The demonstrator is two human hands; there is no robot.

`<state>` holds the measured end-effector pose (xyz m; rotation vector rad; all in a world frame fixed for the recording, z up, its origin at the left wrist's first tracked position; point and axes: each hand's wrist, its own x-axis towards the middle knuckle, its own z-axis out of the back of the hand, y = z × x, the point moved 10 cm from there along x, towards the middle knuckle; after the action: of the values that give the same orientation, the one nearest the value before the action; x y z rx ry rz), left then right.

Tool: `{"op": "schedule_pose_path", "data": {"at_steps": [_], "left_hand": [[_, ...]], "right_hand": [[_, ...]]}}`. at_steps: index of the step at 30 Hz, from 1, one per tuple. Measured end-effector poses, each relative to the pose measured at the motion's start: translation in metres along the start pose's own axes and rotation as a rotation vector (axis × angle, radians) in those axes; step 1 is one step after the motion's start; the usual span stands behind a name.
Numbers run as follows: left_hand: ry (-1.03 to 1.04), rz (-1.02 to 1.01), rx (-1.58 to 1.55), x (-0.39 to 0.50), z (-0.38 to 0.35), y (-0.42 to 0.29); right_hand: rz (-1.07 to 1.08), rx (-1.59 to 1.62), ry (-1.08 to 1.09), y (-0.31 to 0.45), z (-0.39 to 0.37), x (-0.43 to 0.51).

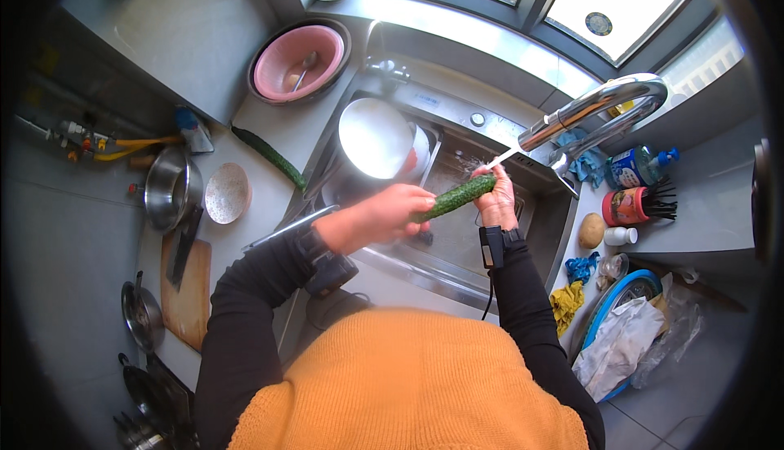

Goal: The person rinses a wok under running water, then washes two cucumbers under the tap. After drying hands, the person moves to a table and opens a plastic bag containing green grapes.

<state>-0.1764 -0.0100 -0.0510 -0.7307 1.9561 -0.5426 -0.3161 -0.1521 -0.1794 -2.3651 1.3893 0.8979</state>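
Observation:
Over the steel sink [422,278], a green cucumber [460,197] is held at a slant between my two hands. My left hand [398,211] grips its lower left end. Around its upper right end curl the fingers of my right hand [496,196]. Water runs from the chrome faucet [551,128] onto my right fingers and splashes there. A second cucumber [269,157] lies on the counter left of the sink. In the sink's left part sits a white bowl [375,137], with another bowl [419,153] partly hidden behind it.
At left are a knife [184,251], a wooden cutting board [195,291], a metal pot [173,189] and a speckled bowl [228,193]. Pink basins [331,52] stand at the back. A potato [591,231], soap bottle [631,167], cloths [568,304] and a blue-rimmed basket [591,327] line the right.

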Motion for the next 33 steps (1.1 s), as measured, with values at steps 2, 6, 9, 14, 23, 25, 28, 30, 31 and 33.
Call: {"op": "schedule_pose_path", "data": {"at_steps": [2, 6, 9, 14, 23, 25, 28, 30, 31, 33], "left_hand": [[0.043, 0.129, -0.208, -0.004, -0.001, 0.015], [-0.013, 0.024, 0.033, 0.001, 0.005, 0.015], [-0.081, -0.218, 0.688, 0.008, 0.005, -0.009], [-0.307, -0.887, 1.823, -0.012, -0.037, -0.028], [-0.476, -1.093, 1.555, -0.077, -0.003, -0.045], [-0.550, -1.108, 1.538, -0.099, 0.014, -0.051], [-0.660, -1.028, 1.494, -0.121, 0.048, -0.057], [-0.755, -0.933, 1.450, -0.129, 0.076, -0.058], [-0.795, -0.927, 1.415, -0.132, 0.086, -0.057], [-0.875, -0.919, 1.344, -0.134, 0.105, -0.055]], "right_hand": [[-0.001, 0.044, 0.079, 0.010, 0.001, 0.001], [0.149, -0.115, 0.201, 0.027, -0.002, 0.001], [0.151, -0.091, -0.163, 0.014, 0.031, 0.001], [-0.006, -0.200, -0.264, -0.037, 0.028, -0.023], [-0.417, -0.612, 0.197, -0.044, -0.007, -0.115], [-0.393, -0.727, 0.312, -0.030, -0.006, -0.129], [-0.294, -0.733, 0.240, -0.002, 0.011, -0.137], [-0.247, -0.728, 0.205, 0.010, 0.021, -0.139], [-0.252, -0.719, 0.198, 0.011, 0.025, -0.140], [-0.257, -0.693, 0.188, 0.010, 0.033, -0.141]]}}
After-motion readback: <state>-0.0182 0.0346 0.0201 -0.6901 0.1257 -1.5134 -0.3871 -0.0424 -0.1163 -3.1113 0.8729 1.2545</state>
